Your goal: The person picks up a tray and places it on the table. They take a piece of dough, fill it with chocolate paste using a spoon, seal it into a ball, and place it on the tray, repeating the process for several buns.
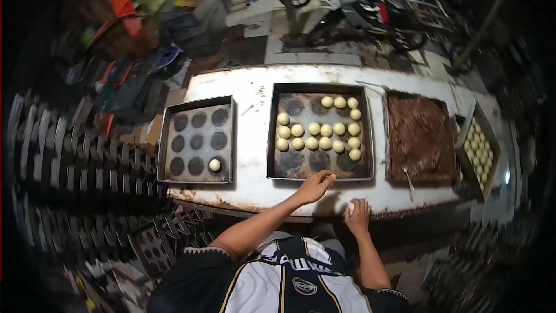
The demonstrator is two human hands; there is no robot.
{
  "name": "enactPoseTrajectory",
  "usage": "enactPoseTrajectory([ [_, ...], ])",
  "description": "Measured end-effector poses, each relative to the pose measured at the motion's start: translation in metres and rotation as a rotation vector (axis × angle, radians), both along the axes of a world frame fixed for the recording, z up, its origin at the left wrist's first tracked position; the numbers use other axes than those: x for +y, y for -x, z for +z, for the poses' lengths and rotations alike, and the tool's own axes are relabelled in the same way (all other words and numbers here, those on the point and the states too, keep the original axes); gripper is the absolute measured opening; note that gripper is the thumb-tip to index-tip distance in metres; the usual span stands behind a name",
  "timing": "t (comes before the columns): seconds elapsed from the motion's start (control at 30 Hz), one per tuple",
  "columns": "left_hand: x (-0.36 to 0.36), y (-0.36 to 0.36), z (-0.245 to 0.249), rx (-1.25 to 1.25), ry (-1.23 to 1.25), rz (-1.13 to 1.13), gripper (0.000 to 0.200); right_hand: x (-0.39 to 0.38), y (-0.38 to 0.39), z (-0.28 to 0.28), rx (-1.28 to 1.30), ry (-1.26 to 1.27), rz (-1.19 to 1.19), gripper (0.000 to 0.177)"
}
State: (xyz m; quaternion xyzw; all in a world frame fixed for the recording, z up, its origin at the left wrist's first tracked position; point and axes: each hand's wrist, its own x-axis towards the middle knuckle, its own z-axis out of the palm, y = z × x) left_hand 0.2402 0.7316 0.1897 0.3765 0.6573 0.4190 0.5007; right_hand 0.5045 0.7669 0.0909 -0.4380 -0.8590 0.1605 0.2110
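My left hand point(316, 188) is over the front edge of the middle baking tray point(270, 133), its fingertips pinched together; whatever they hold, if anything, is too small to make out. Near the table's front edge, my right hand point(359, 214) curls around a pale dough ball point(351, 208), partly hidden by the fingers. Several round, cream-coloured dough balls point(326, 130) sit in the middle tray, in rows and along its right side. The left baking tray point(232, 139) has dark round marks on its bottom and a single dough ball point(215, 165) in its front right corner.
Right of the middle tray stands a tray of brown paste point(420, 133) with a spoon point(409, 182) at its front. Beyond it, a tilted box point(491, 182) holds many dough balls. Stacked trays point(87, 168) fill the left side. A motorbike point(370, 14) stands behind the white table point(249, 197).
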Motion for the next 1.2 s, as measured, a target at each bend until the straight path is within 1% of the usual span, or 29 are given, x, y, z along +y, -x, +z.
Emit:
enactPoseTrajectory([
  [0.03, 0.019, 0.006, -0.03, 0.141, -0.025, -0.028, 0.051, 0.011, -0.006, -0.008, -0.04, 0.061, -0.006, 0.028],
  [0.07, 0.041, 0.007, -0.051, 0.296, -0.054, 0.173, 0.055, 0.025, 0.005, -0.017, -0.038, 0.034, -0.028, 0.027],
  [0.1, 0.067, 0.013, -0.078, 0.354, 0.07, 0.275, 0.055, 0.03, 0.019, -0.023, -0.041, 0.012, -0.061, 0.027],
  [0.13, 0.091, 0.027, -0.083, 0.129, 0.313, 0.232, 0.055, 0.025, 0.036, -0.018, 0.016, 0.033, -0.012, 0.026],
  [0.17, 0.108, 0.027, -0.091, -0.221, 0.478, 0.378, 0.052, 0.019, 0.044, -0.012, 0.069, 0.061, 0.036, 0.025],
  [0.23, 0.147, 0.016, -0.12, -0.507, 0.383, 0.828, 0.046, -0.001, 0.029, -0.019, 0.036, 0.06, 0.298, 0.026],
  [0.3, 0.179, 0.02, -0.151, -0.394, 0.368, 0.831, 0.049, 0.018, -0.012, -0.027, -0.102, 0.31, 0.48, 0.022],
  [0.4, 0.202, 0.007, -0.133, -0.204, 0.522, 1.105, 0.036, 0.056, -0.007, -0.034, -0.088, -0.142, 0.135, 0.018],
  [0.43, 0.211, 0.0, -0.125, -0.127, 0.549, 1.188, 0.035, 0.062, 0.008, -0.019, -0.212, 0.164, 0.046, 0.029],
  [0.47, 0.196, -0.006, -0.077, -0.409, 0.384, 1.177, 0.039, 0.055, 0.016, -0.046, -0.203, 0.156, 0.018, 0.034],
  [0.5, 0.202, -0.014, -0.08, -0.414, 0.357, 1.288, 0.039, 0.046, 0.02, -0.101, -0.186, 0.148, -0.011, 0.039],
  [0.53, 0.207, -0.015, -0.095, -0.398, 0.328, 1.395, 0.04, 0.029, 0.002, -0.16, -0.232, -0.331, 0.136, 0.044],
  [0.57, 0.21, -0.007, -0.107, -0.37, 0.297, 1.497, 0.041, 0.018, -0.003, -0.097, -0.096, -0.235, 0.31, 0.021],
  [0.6, 0.208, 0.003, -0.11, -0.434, 0.314, 1.525, 0.044, 0.02, -0.014, -0.057, -0.054, -0.044, 0.357, 0.021],
  [0.63, 0.206, 0.01, -0.107, -0.375, 0.305, 1.469, 0.042, 0.031, -0.026, -0.031, -0.028, 0.148, 0.412, 0.02],
  [0.67, 0.203, 0.015, -0.099, -0.334, 0.306, 1.421, 0.04, 0.044, -0.036, -0.026, -0.07, -0.013, 0.37, 0.019],
  [0.7, 0.193, 0.014, -0.089, -0.299, 0.313, 1.376, 0.038, 0.058, -0.037, -0.023, -0.154, -0.009, 0.252, 0.018],
  [0.73, 0.173, 0.005, -0.043, -0.134, 0.297, 1.209, 0.025, 0.066, -0.025, -0.017, -0.129, -0.007, 0.118, 0.018],
  [0.77, 0.164, -0.003, -0.043, -0.07, 0.16, 1.155, 0.022, 0.071, -0.009, -0.011, -0.095, -0.018, -0.013, 0.018],
  [0.83, 0.127, -0.018, -0.05, 0.09, -0.113, 1.057, 0.022, 0.054, 0.012, -0.011, 0.013, -0.017, 0.017, 0.016],
  [0.87, 0.099, -0.021, -0.041, 0.062, -0.235, 0.977, 0.022, 0.043, 0.013, -0.01, 0.002, -0.135, 0.114, 0.011],
  [0.93, 0.026, -0.02, 0.008, 0.085, -0.387, 0.814, 0.019, 0.042, -0.009, -0.021, -0.01, -0.101, 0.165, 0.008],
  [0.97, -0.009, -0.014, 0.01, 0.065, -0.46, 0.74, 0.014, 0.046, -0.022, -0.025, -0.026, -0.081, 0.191, 0.006],
  [1.0, -0.05, -0.008, 0.016, 0.018, -0.4, 0.697, 0.011, 0.051, -0.029, -0.026, -0.076, -0.08, 0.118, 0.011],
  [1.03, -0.086, 0.013, 0.023, -0.008, -0.362, 0.636, 0.009, 0.049, -0.021, -0.018, 0.03, -0.138, -0.02, 0.015],
  [1.1, -0.152, 0.048, 0.024, 0.031, -0.498, 0.717, 0.011, 0.055, -0.001, -0.019, -0.054, 0.372, -0.512, 0.017],
  [1.13, -0.19, 0.064, 0.024, -0.078, -0.46, 0.77, 0.012, 0.063, 0.001, -0.058, 0.195, 0.702, -0.465, 0.019],
  [1.17, -0.225, 0.082, 0.022, -0.188, -0.422, 0.817, 0.016, 0.066, 0.018, -0.092, 0.091, 0.79, -0.29, 0.016],
  [1.2, -0.254, 0.103, 0.014, -0.101, -0.476, 0.861, 0.018, 0.012, 0.104, 0.017, 0.153, 0.519, 0.135, 0.011],
])
